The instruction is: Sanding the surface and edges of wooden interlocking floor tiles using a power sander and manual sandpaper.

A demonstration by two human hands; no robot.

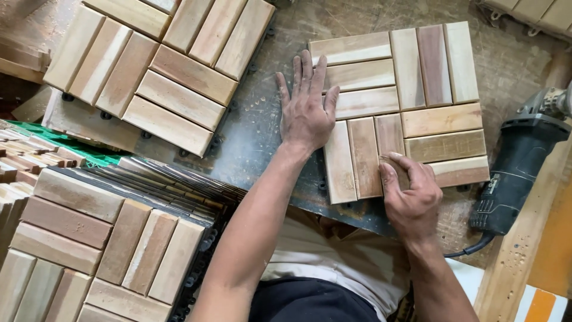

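Observation:
A square wooden deck tile (411, 101) made of slats lies flat on the dark workbench (256, 143). My left hand (305, 110) rests palm down with fingers spread on the tile's left edge. My right hand (411, 194) sits at the tile's near edge, thumb and fingers pinched on a slat surface; whether it holds anything small I cannot tell.
A stack of similar tiles (161, 65) lies at the far left. Another tall stack (101, 238) stands at the near left. A black angle grinder (518, 161) with its cord lies right of the tile. More slats (536, 12) show at the top right corner.

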